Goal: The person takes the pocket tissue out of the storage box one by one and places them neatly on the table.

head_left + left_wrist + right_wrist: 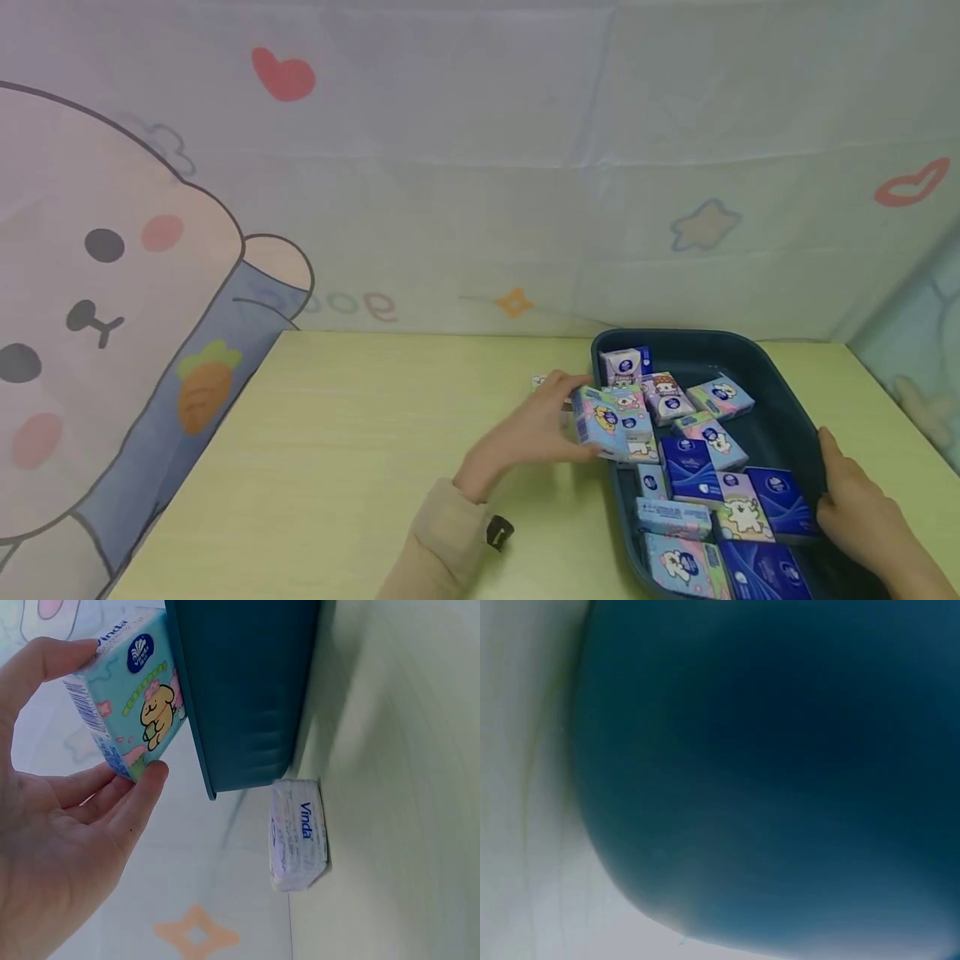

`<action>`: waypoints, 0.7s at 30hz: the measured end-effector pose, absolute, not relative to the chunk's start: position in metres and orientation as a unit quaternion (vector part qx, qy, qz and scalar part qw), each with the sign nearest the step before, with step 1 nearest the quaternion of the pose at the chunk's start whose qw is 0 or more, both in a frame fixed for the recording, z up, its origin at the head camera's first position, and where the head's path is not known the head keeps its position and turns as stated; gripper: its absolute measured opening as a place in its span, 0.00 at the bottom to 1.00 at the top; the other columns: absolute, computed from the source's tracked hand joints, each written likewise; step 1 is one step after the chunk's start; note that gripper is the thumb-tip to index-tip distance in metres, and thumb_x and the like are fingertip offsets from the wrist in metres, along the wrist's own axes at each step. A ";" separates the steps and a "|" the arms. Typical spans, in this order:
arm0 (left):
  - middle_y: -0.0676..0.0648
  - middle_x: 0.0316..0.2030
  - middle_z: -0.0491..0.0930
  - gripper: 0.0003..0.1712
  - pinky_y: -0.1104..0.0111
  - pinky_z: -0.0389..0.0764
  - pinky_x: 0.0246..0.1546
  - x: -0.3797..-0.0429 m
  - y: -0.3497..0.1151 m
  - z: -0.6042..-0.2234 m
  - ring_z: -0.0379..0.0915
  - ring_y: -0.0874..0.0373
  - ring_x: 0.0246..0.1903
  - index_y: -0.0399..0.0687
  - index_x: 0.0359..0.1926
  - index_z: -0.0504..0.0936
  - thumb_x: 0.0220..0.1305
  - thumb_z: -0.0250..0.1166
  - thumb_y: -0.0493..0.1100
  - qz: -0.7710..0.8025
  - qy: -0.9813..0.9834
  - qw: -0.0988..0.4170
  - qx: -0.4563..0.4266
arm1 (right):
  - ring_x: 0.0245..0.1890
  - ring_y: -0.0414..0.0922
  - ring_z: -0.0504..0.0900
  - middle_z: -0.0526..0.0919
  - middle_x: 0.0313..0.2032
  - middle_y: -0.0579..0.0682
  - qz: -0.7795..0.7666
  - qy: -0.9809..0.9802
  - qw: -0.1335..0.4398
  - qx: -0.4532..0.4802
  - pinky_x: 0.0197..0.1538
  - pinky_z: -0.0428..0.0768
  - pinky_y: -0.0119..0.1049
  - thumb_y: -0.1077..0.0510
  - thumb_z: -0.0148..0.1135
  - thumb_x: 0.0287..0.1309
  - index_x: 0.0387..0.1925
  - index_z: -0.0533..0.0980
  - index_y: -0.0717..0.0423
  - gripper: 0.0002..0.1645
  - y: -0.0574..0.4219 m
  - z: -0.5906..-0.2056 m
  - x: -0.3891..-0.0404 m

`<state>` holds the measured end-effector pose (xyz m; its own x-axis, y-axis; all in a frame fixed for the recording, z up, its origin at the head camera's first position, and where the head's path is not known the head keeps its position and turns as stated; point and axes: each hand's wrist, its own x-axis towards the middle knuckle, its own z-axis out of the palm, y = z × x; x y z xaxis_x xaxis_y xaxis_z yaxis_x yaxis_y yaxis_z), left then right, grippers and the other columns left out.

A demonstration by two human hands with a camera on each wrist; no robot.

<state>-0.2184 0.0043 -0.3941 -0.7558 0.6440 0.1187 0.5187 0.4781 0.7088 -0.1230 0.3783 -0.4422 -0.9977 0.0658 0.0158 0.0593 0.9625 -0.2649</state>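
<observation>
My left hand (536,429) pinches a light-blue pocket tissue pack (139,697) between thumb and fingers. In the head view the pack overlaps the left rim of a dark teal tray (780,400); in the left wrist view it is tilted beside the tray's upper edge. My right hand (862,512) holds the tray's right rim, some of its fingers hidden. Inside the tray lie several tissue packs, among them a dark-blue pack (690,468) and a pack with a white cartoon figure (742,510). The tray's blurred side fills most of the right wrist view.
Another tissue pack (298,834) lies on the table outside the tray, mostly hidden behind my left hand in the head view. The pale yellow table (337,467) extends to the left. A printed cloth backdrop (450,167) hangs along the table's back edge.
</observation>
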 end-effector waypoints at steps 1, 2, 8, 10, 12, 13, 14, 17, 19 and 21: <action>0.45 0.58 0.67 0.52 0.70 0.76 0.56 -0.219 0.004 -0.394 0.70 0.55 0.55 0.43 0.71 0.58 0.47 0.74 0.48 0.379 0.857 0.081 0.341 | 0.49 0.79 0.67 0.62 0.51 0.85 0.134 -0.990 0.013 -0.032 0.35 0.75 0.64 0.72 0.48 0.48 0.69 0.32 0.78 0.51 0.379 -0.443 -0.123; 0.45 0.58 0.67 0.52 0.70 0.76 0.55 -0.219 0.003 -0.394 0.70 0.56 0.54 0.43 0.71 0.59 0.47 0.74 0.48 0.375 0.858 0.079 0.342 | 0.49 0.78 0.67 0.62 0.51 0.85 0.134 -0.990 0.012 -0.032 0.35 0.75 0.63 0.72 0.48 0.49 0.69 0.32 0.78 0.52 0.379 -0.443 -0.123; 0.47 0.57 0.70 0.48 0.72 0.71 0.52 -0.222 -0.002 -0.395 0.64 0.56 0.53 0.46 0.68 0.64 0.45 0.74 0.50 0.353 0.870 0.046 0.340 | 0.50 0.79 0.66 0.61 0.52 0.86 0.134 -0.990 0.009 -0.034 0.36 0.75 0.64 0.72 0.48 0.48 0.69 0.32 0.78 0.52 0.378 -0.440 -0.122; 0.47 0.57 0.70 0.47 0.71 0.71 0.51 -0.225 -0.006 -0.397 0.62 0.55 0.54 0.46 0.66 0.66 0.44 0.74 0.49 0.367 0.868 0.039 0.332 | 0.51 0.79 0.65 0.60 0.52 0.86 0.136 -0.990 0.008 -0.033 0.37 0.74 0.65 0.72 0.47 0.48 0.69 0.32 0.78 0.51 0.376 -0.438 -0.122; 0.45 0.57 0.70 0.46 0.67 0.73 0.53 -0.228 -0.013 -0.399 0.62 0.53 0.54 0.44 0.65 0.66 0.44 0.74 0.46 0.394 0.860 0.041 0.321 | 0.52 0.79 0.64 0.60 0.53 0.86 0.138 -0.990 0.004 -0.030 0.39 0.74 0.66 0.72 0.47 0.49 0.69 0.31 0.78 0.51 0.376 -0.437 -0.121; 0.44 0.57 0.69 0.46 0.65 0.74 0.53 -0.231 -0.016 -0.401 0.63 0.52 0.54 0.44 0.65 0.66 0.44 0.75 0.45 0.405 0.857 0.042 0.314 | 0.52 0.79 0.64 0.59 0.53 0.86 0.139 -0.990 0.003 -0.030 0.39 0.73 0.66 0.72 0.47 0.49 0.69 0.31 0.78 0.51 0.375 -0.436 -0.121; 0.44 0.58 0.69 0.46 0.63 0.74 0.53 -0.233 -0.020 -0.402 0.64 0.51 0.54 0.43 0.66 0.66 0.44 0.74 0.43 0.416 0.855 0.047 0.307 | 0.52 0.79 0.64 0.59 0.53 0.86 0.141 -0.990 0.002 -0.027 0.39 0.73 0.66 0.72 0.46 0.49 0.69 0.31 0.78 0.51 0.375 -0.436 -0.120; 0.43 0.59 0.67 0.47 0.60 0.75 0.55 -0.240 -0.030 -0.406 0.66 0.49 0.55 0.42 0.67 0.64 0.44 0.74 0.40 0.441 0.849 0.060 0.286 | 0.52 0.79 0.65 0.60 0.53 0.86 0.142 -0.990 0.002 -0.023 0.38 0.74 0.66 0.72 0.47 0.49 0.68 0.31 0.79 0.51 0.374 -0.434 -0.120; 0.44 0.60 0.67 0.48 0.60 0.74 0.55 -0.244 -0.036 -0.408 0.67 0.49 0.56 0.43 0.68 0.63 0.44 0.73 0.38 0.451 0.847 0.067 0.272 | 0.51 0.79 0.65 0.60 0.53 0.86 0.142 -0.990 0.005 -0.021 0.37 0.74 0.65 0.72 0.47 0.49 0.68 0.31 0.79 0.51 0.374 -0.435 -0.119; 0.44 0.61 0.67 0.48 0.59 0.74 0.55 -0.248 -0.040 -0.409 0.67 0.48 0.57 0.44 0.68 0.62 0.44 0.73 0.37 0.462 0.845 0.074 0.260 | 0.51 0.79 0.65 0.61 0.53 0.86 0.142 -0.990 0.011 -0.020 0.36 0.74 0.64 0.72 0.47 0.48 0.68 0.32 0.79 0.51 0.375 -0.437 -0.120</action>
